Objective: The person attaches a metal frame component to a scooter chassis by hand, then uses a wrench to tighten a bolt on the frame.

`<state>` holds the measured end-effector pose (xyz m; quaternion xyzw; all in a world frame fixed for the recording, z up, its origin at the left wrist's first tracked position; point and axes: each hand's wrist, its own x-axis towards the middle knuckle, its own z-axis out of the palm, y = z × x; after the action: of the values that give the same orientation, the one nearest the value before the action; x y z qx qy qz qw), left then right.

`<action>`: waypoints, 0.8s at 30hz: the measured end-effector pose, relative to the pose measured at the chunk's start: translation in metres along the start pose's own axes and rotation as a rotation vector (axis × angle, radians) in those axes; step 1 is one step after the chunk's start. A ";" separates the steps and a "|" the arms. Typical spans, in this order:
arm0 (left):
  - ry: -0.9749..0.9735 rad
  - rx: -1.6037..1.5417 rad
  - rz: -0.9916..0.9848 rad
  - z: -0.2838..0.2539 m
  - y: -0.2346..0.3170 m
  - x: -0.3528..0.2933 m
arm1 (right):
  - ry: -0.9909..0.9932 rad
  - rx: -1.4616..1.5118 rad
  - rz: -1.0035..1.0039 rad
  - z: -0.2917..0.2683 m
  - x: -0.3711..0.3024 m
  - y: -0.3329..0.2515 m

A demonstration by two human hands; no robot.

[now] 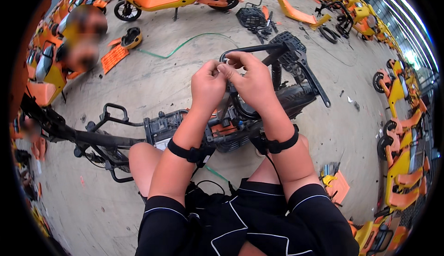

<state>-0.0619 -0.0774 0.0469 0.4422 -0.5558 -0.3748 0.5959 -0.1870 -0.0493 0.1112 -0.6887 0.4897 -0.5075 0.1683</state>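
The scuffed grey floor [104, 205] carries a black metal scooter frame [165, 125], a thin green strap [177, 47], an orange rectangular plastic panel [114, 59], a black mesh basket [251, 18] and a round black tyre [322, 32].

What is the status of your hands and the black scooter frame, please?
Left hand, right hand: close together, grip unclear. Black scooter frame: beneath them. Forearms: hiding part of it.

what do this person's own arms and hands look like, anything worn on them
Both the left hand and the right hand are ungloved. A black strap with a small black box circles the left forearm; a similar one circles the right forearm, with a thin black cable hanging beside it. The short black sleeves have thin white piping.
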 end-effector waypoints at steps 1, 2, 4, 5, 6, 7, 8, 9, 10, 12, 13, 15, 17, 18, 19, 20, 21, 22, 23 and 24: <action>-0.003 0.091 -0.005 -0.001 0.004 -0.001 | 0.012 -0.025 0.019 0.003 0.000 0.002; -0.023 0.133 0.003 -0.002 0.010 0.000 | 0.024 -0.051 0.038 0.005 0.001 0.003; -0.062 0.221 0.010 -0.009 0.019 0.000 | 0.077 -0.117 -0.009 0.008 0.001 -0.001; -0.109 0.222 0.032 -0.014 0.014 0.002 | 0.079 -0.127 -0.015 0.010 0.001 0.002; -0.153 0.203 0.012 -0.017 0.013 0.001 | 0.084 -0.143 -0.026 0.009 0.004 0.006; -0.198 0.183 -0.008 -0.020 0.015 0.000 | 0.063 -0.120 -0.012 0.008 0.004 0.007; -0.243 0.163 -0.028 -0.024 0.016 -0.002 | 0.053 -0.111 -0.030 0.007 0.004 0.007; -0.279 0.125 -0.059 -0.028 0.015 -0.004 | 0.048 -0.103 -0.050 0.007 0.004 0.005; -0.283 0.101 -0.077 -0.030 0.017 -0.005 | 0.043 -0.094 -0.070 0.008 0.004 0.005; -0.292 0.051 -0.109 -0.031 0.022 -0.008 | 0.036 -0.112 -0.107 0.011 0.004 0.009; -0.276 0.001 -0.103 -0.030 0.015 -0.009 | 0.032 -0.111 -0.091 0.011 0.004 0.005; -0.245 -0.065 -0.131 -0.025 0.010 -0.009 | 0.027 -0.100 -0.058 0.013 0.003 0.001; -0.209 -0.099 -0.136 -0.019 0.008 -0.010 | 0.029 -0.121 -0.021 0.014 0.002 -0.001; -0.191 -0.098 -0.133 -0.017 0.009 -0.012 | 0.029 -0.133 0.002 0.014 0.000 -0.001; -0.173 -0.096 -0.130 -0.016 0.008 -0.015 | 0.027 -0.129 0.015 0.015 0.000 0.000; -0.165 -0.093 -0.116 -0.015 0.006 -0.015 | 0.025 -0.125 0.029 0.016 0.001 0.002; -0.159 -0.083 -0.101 -0.015 0.005 -0.012 | 0.027 -0.116 0.045 0.016 0.002 0.003; -0.154 -0.073 -0.086 -0.016 0.005 -0.011 | 0.022 -0.143 0.051 0.016 0.002 0.003; -0.198 -0.064 -0.123 -0.018 0.007 -0.011 | 0.016 -0.171 0.057 0.014 0.002 0.003; -0.193 -0.078 -0.123 -0.019 0.005 -0.011 | 0.014 -0.198 0.059 0.015 0.003 0.003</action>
<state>-0.0445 -0.0630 0.0484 0.4135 -0.5675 -0.4729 0.5323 -0.1754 -0.0567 0.1042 -0.6838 0.5587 -0.4561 0.1110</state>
